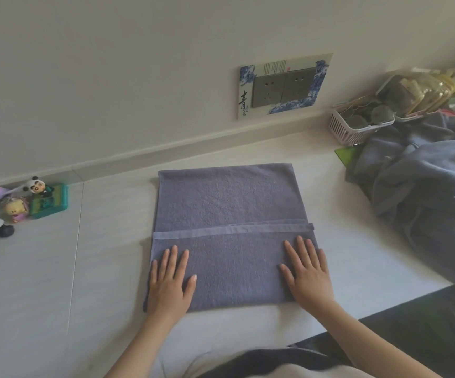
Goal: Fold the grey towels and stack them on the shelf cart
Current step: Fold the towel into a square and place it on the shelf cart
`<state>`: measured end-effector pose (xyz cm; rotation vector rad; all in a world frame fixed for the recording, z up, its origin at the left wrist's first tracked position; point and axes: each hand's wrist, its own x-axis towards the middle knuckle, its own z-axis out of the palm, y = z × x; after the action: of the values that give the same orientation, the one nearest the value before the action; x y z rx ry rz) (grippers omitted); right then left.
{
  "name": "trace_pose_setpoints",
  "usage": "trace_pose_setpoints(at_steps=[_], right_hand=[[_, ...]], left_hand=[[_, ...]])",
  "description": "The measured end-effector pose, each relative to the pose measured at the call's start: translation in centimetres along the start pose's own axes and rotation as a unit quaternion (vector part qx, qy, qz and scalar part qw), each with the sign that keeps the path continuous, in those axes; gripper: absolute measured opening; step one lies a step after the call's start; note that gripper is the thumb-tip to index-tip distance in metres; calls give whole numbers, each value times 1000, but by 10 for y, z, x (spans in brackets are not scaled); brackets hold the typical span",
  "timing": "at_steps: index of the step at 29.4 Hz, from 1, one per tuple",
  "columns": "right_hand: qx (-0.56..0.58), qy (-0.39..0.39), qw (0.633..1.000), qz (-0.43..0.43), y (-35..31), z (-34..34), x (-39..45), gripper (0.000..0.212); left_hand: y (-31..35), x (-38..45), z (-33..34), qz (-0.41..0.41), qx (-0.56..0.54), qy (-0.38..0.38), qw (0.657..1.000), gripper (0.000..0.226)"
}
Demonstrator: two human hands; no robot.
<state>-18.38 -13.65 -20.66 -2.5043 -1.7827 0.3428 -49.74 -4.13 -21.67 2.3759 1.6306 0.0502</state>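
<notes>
A grey towel [229, 203] lies flat on the pale floor, its near part folded over so a hemmed edge runs across it. My left hand [170, 282] presses flat on the folded flap at its left side, fingers straight. My right hand [309, 274] lies flat on the flap's right side, fingers spread. A heap of loose grey towels [422, 192] sits to the right. No shelf cart is in view.
A pink basket [357, 126] with bagged items stands by the wall at the right. Small toys and a green box [49, 200] lie at the left by the skirting. A wall socket plate [283, 87] is behind the towel. A dark mat [425, 323] lies at bottom right.
</notes>
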Motion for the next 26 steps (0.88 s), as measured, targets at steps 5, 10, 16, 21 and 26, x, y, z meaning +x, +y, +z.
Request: trace_pose_setpoints(at_steps=[5,10,16,21,26], right_hand=[[77,75,977,-186,-9,2,-30,42],[89,47,972,-211,-11,12,-39,35],[110,99,976,-159,-29,11,-38,32],[144,58,981,-119,-37,-4,-43,28],[139,-137,971,-136,-29,-28,-71,19]], left_hand=[[3,-29,5,168,-119,60,977,40],[-4,-34,10,168,-158,41,972,39],[3,-17,-3,154,-149,37,976,28],[8,-19,-20,115,-152,-29,981,14],[18,-53,-40,102,-119,-238,959,15]])
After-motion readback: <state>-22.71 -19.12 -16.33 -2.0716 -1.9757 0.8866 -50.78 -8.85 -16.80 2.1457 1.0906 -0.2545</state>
